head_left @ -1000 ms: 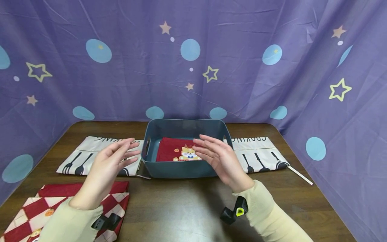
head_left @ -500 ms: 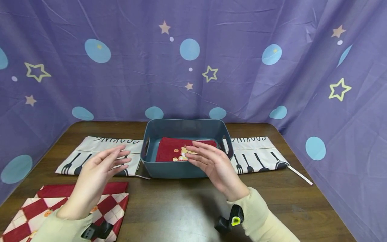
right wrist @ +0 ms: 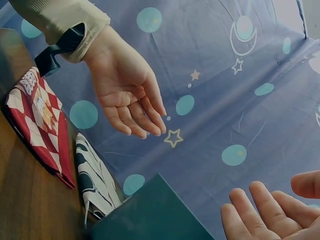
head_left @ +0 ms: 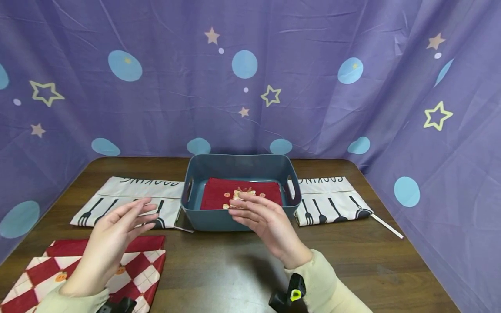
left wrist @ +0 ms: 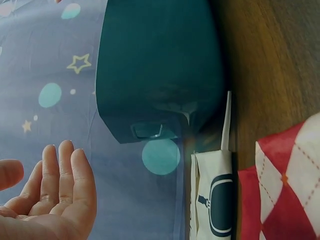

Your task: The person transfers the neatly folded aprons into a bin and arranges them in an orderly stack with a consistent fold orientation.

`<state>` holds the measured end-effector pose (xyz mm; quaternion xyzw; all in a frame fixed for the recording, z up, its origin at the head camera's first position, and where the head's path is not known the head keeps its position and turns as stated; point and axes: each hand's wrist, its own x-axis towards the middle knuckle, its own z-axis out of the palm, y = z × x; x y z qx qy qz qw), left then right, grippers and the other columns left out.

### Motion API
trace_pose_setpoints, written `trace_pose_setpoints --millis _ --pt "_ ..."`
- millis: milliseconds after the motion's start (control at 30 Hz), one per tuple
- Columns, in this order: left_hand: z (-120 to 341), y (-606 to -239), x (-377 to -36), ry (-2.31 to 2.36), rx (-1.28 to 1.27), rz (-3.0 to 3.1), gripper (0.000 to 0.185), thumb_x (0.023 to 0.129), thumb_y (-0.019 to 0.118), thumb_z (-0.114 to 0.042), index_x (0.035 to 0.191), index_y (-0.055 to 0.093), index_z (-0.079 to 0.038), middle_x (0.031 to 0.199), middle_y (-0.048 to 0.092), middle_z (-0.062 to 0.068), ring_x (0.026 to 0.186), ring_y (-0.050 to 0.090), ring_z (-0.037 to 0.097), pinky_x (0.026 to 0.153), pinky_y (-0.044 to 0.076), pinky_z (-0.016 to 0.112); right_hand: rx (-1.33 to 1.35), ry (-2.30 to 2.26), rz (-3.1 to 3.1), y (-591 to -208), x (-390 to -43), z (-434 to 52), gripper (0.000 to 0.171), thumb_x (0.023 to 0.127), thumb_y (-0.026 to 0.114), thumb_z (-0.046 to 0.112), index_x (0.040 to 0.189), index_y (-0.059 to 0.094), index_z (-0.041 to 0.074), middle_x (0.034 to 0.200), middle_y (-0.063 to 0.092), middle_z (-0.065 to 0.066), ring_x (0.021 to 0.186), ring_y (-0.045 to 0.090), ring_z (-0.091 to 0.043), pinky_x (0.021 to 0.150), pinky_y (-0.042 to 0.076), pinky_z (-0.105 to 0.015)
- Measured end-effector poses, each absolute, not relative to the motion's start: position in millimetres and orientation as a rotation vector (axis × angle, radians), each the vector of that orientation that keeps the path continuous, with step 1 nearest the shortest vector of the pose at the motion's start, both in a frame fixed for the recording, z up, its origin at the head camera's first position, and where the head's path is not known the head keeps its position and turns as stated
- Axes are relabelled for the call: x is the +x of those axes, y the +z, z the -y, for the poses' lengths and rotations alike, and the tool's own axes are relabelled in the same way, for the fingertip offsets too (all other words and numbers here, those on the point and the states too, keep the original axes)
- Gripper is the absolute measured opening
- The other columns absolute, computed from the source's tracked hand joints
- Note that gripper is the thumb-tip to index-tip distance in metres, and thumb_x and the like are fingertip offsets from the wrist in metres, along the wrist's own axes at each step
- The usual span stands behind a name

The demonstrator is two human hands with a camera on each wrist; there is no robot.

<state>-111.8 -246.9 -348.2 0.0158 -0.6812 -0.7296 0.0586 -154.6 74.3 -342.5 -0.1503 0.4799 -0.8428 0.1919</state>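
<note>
Both hands, left hand (head_left: 111, 237) and right hand (head_left: 262, 221), hover open and empty before the bin (head_left: 238, 219). One red cloth (head_left: 240, 193) lies inside. Next likely needs gripping the checked cloth (head_left: 133, 269).

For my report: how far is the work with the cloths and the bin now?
Done: one red cloth lies folded in the blue bin. In hand: nothing; left hand and right hand hover open. Left: the checked red cloth and two cutlery-print cloths lie on the table.
</note>
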Motion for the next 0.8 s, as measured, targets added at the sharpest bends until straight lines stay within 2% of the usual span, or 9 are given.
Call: trace_pose_setpoints --millis 167,333,533,800 --pt "254.3 -352.8 -110.7 -2.221 0.047 2.055 0.024 0.101 0.057 -0.026 0.124 0.064 -0.021 0.109 0.073 -0.013 0.096 0.072 0.006 0.077 0.059 0.023 -0.431 -2.352 -1.343 -348.8 -153.3 -69.4 0.033 0.103 0.049 0.014 0.132 0.060 0.004 0.124 0.070 -0.010 0.106 0.071 -0.023 0.100 0.053 -0.036" --pt "260.9 -357.8 -108.4 -2.234 0.013 2.054 0.020 0.103 0.054 -0.023 0.118 0.065 -0.027 0.109 0.073 -0.013 0.095 0.072 0.006 0.077 0.059 0.022 -0.395 -2.337 -1.343 -353.9 -151.2 -64.4 0.035 0.102 0.052 0.013 0.133 0.058 0.000 0.124 0.070 -0.010 0.103 0.072 -0.021 0.098 0.054 -0.035" --pt "267.9 -363.1 -106.7 -2.248 0.050 2.069 0.018 0.103 0.054 -0.022 0.116 0.065 -0.027 0.108 0.073 -0.013 0.095 0.072 0.006 0.077 0.059 0.022 -0.378 -2.312 -1.357 -358.6 -148.0 -58.3 0.042 0.102 0.051 0.014 0.139 0.051 -0.006 0.123 0.070 -0.009 0.101 0.072 -0.020 0.099 0.054 -0.035" --pt "277.8 -375.2 -103.3 -2.304 0.005 1.982 0.022 0.104 0.051 -0.016 0.112 0.069 -0.026 0.106 0.074 -0.010 0.093 0.073 0.007 0.077 0.060 0.024 -0.413 -2.265 -1.376 -368.3 -143.2 -50.7 0.045 0.103 0.049 0.014 0.141 0.046 -0.009 0.128 0.067 -0.014 0.102 0.072 -0.018 0.101 0.053 -0.037"
